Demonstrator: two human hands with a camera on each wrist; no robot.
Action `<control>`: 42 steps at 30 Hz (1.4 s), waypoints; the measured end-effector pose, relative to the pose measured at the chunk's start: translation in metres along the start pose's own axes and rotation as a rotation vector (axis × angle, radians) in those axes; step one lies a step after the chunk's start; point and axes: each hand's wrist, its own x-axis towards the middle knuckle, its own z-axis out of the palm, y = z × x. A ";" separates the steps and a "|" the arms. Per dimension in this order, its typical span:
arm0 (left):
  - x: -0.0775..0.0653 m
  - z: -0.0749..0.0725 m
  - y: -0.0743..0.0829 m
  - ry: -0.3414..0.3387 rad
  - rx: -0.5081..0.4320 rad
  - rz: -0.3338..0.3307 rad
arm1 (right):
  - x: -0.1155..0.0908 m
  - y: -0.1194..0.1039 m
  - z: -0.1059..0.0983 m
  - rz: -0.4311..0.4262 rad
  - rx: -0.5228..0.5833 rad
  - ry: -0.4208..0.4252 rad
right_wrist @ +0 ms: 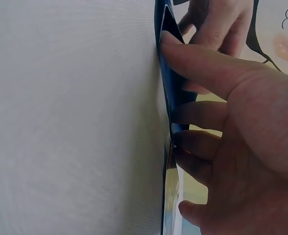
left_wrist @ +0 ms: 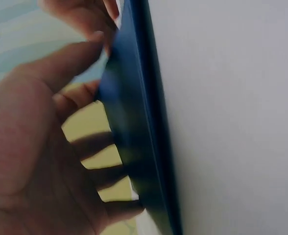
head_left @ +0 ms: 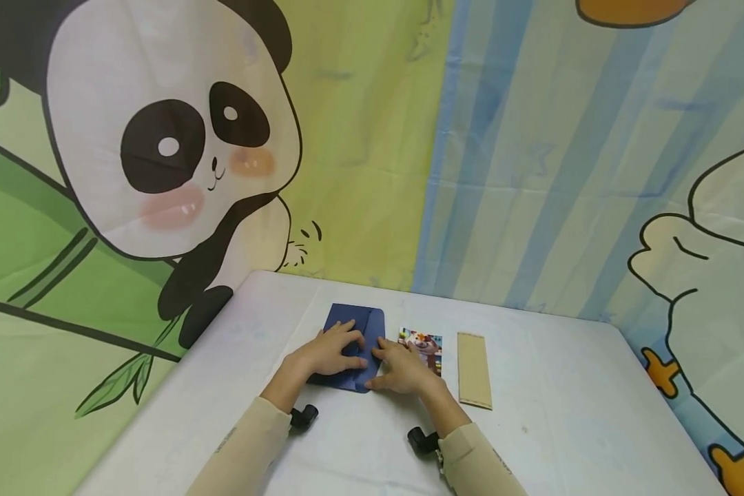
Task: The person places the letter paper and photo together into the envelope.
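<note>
A dark blue paper envelope (head_left: 347,317) lies on the white table, its flap on the right side. My left hand (head_left: 330,350) rests on the envelope with spread fingers, and its thumb points to the flap. At the flap's right edge is my right hand (head_left: 406,366), its thumb and fingertips touching the paper. From the right wrist view, the envelope (right_wrist: 176,81) shows a narrow gap near the right thumb. The left wrist view has the envelope (left_wrist: 134,107) edge-on, with the left fingertips against its face. Whether anything lies inside is hidden.
Right of the envelope lies a colourful picture card (head_left: 430,344), partly covered by my right hand. Farther right is a flat beige strip (head_left: 474,372). The white table (head_left: 570,399) meets a cartoon-printed backdrop (head_left: 359,172) behind and at the sides.
</note>
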 end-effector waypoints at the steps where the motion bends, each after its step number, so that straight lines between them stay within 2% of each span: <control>1: 0.000 -0.001 -0.001 0.004 -0.007 0.003 | 0.000 0.000 0.000 0.003 0.007 0.000; 7: -0.001 -0.006 -0.005 0.016 -0.069 0.004 | 0.000 0.000 0.001 -0.007 0.011 0.010; 15: -0.001 -0.007 -0.009 -0.008 -0.100 0.016 | 0.001 0.002 0.002 -0.002 -0.003 0.008; 31: -0.004 -0.016 -0.012 -0.070 -0.243 0.062 | 0.000 0.002 0.001 -0.012 -0.008 0.003; 42: -0.006 -0.018 -0.012 -0.039 -0.242 0.092 | 0.000 0.003 0.001 -0.010 -0.015 0.000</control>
